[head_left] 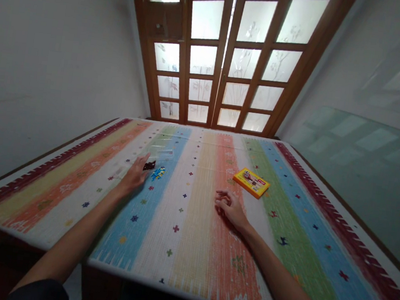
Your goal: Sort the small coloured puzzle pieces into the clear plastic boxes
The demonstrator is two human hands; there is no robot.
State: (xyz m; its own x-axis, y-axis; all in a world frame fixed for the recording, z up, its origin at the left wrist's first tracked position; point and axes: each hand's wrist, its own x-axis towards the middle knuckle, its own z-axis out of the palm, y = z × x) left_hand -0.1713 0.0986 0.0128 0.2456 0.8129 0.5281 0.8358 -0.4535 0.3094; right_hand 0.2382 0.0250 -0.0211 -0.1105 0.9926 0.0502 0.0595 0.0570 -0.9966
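My left hand [138,173] reaches over the left part of the table, its fingers apart beside a small pile of dark brown pieces [149,165]. Just right of that pile lies a heap of blue and yellow pieces [158,173]. Clear plastic [163,154], perhaps a tray or packaging, sits behind both piles. Resting on the orange stripe, my right hand [228,206] has loosely curled, parted fingers and nothing in it. A flat yellow box [251,182] with a picture on top lies beyond my right hand, not touching it.
A striped, patterned cloth [188,246] covers the table. Wooden doors with glass panes [237,69] stand behind the far edge. White walls flank the table, and a pale glass panel [362,165] leans at the right.
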